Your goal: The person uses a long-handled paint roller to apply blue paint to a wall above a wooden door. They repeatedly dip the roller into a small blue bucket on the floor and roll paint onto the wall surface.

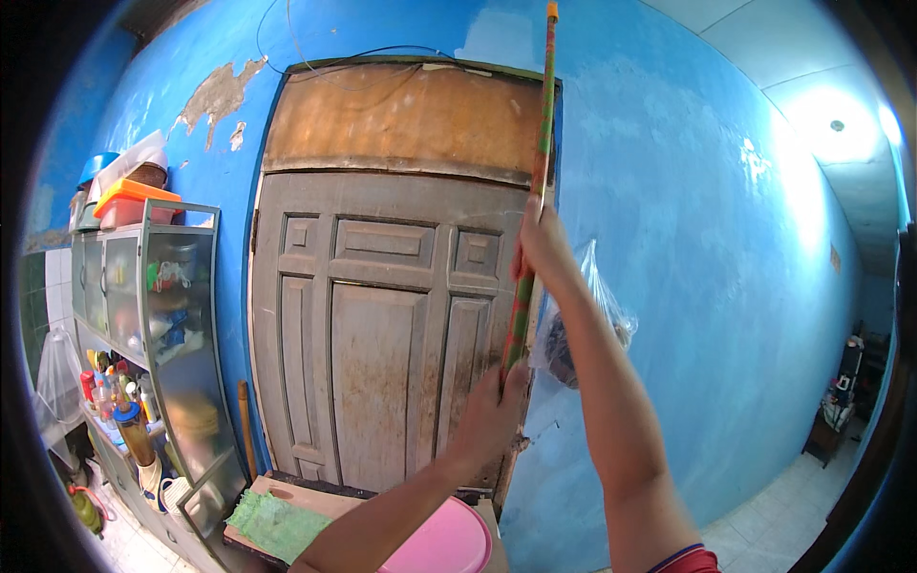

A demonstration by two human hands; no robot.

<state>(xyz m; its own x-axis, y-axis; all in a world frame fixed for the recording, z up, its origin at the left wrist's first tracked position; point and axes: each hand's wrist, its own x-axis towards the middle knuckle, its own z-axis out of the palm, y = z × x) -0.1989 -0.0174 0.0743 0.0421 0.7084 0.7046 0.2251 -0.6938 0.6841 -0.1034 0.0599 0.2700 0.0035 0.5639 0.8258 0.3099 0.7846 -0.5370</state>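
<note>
A long pole with a red and green pattern (546, 129) stands nearly upright before me, its orange top end near the upper edge of the view. My right hand (541, 240) is closed around it at mid-length. Lower down, my left hand (494, 412) grips the pole close to its visible lower end. Behind the pole are a worn grey wooden door (380, 344) with carved panels and a brown board (401, 122) above it. The pole's upper part passes in front of the frame's right side. Whether its tip touches the wall, I cannot tell.
A glass-sided cabinet (147, 286) with tubs, bottles and a blender (136, 433) stands left. Below the door are a low table with a green cloth (279, 523) and a pink round lid or basin (444, 541). A filled plastic bag (562, 351) hangs on the blue wall (688, 286).
</note>
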